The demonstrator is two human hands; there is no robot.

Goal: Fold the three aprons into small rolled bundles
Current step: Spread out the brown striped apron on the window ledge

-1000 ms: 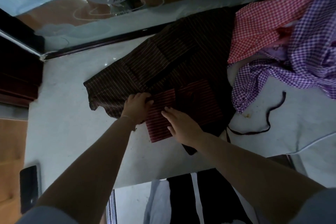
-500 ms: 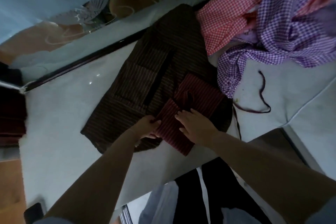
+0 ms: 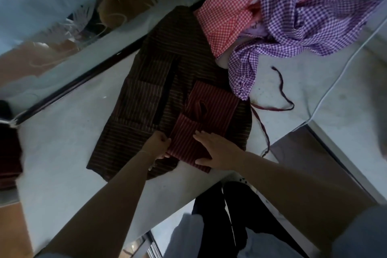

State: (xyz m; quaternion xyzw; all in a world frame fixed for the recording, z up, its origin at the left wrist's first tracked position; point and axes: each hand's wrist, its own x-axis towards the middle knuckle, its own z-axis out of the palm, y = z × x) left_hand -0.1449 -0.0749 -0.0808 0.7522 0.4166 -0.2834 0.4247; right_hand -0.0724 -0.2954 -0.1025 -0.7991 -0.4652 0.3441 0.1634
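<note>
Dark striped apron [image 3: 150, 98] lies spread flat on the pale countertop [image 3: 62, 153], its long axis running diagonally away from the person. On its near right part sits a folded red striped panel [image 3: 201, 119], lighter in tone than the rest of the cloth, with a short strap loop [image 3: 202, 108] on top of it. Left hand [image 3: 157, 145] is at the left edge of that panel, fingers curled in and pinching the fold edge, though what lies under the fingertips is partly hidden. Right hand [image 3: 215, 151] lies flat on the panel's near corner, fingers straight and spread, pressing it down, thumb along the near edge. A dark tie cord [image 3: 280, 90] trails off the dark striped apron's right side onto the countertop in a loose curve. Beyond the dark striped apron's far right corner lies a crumpled red gingham apron [image 3: 226, 16], overlapping the far edge. A purple gingham apron [image 3: 303, 12] is heaped just right of it, one end hanging toward the panel. A thin white cable [image 3: 339, 73] runs across the countertop, well right of the dark striped apron.
</note>
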